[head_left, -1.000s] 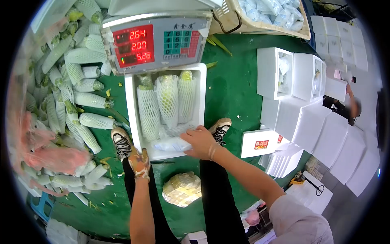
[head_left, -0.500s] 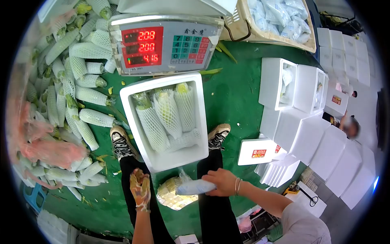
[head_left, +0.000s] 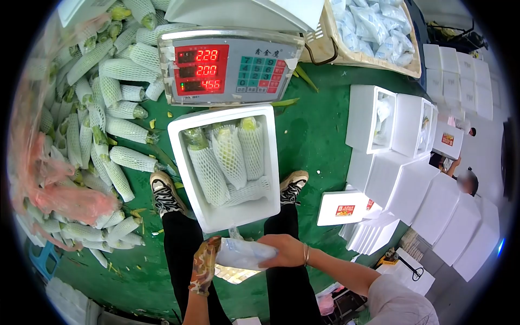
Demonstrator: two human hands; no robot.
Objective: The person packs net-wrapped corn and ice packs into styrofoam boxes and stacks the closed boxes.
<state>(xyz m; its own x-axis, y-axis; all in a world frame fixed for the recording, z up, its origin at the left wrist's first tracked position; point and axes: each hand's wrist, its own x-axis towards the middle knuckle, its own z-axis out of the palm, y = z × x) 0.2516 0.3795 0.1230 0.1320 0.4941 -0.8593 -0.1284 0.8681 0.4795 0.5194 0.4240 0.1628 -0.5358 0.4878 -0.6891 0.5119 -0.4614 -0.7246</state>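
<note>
A clear, pale bag (head_left: 241, 253) is held between my two hands, just below the near edge of a white foam box (head_left: 219, 219). My left hand (head_left: 205, 265), in a patterned glove, is closed on the bag's left end. At its right end, my bare right hand (head_left: 284, 251) grips the bag. Several net-wrapped vegetables (head_left: 229, 154) lie lengthwise in the box, and one more net-wrapped piece (head_left: 248, 191) lies crosswise below them. A yellowish taped bundle (head_left: 235, 274) shows partly under the bag.
A scale (head_left: 233, 67) with red digits stands beyond the box. Many net-wrapped vegetables (head_left: 130, 125) are piled left. A crate (head_left: 414, 62) of clear bags stands at the back right. White foam boxes (head_left: 398, 181) are stacked right, with a person (head_left: 467, 182) beyond.
The bag has come out of the foam box toward me, and my left hand has moved from beside the box onto it. The box has turned slightly; the scale's digits differ.
</note>
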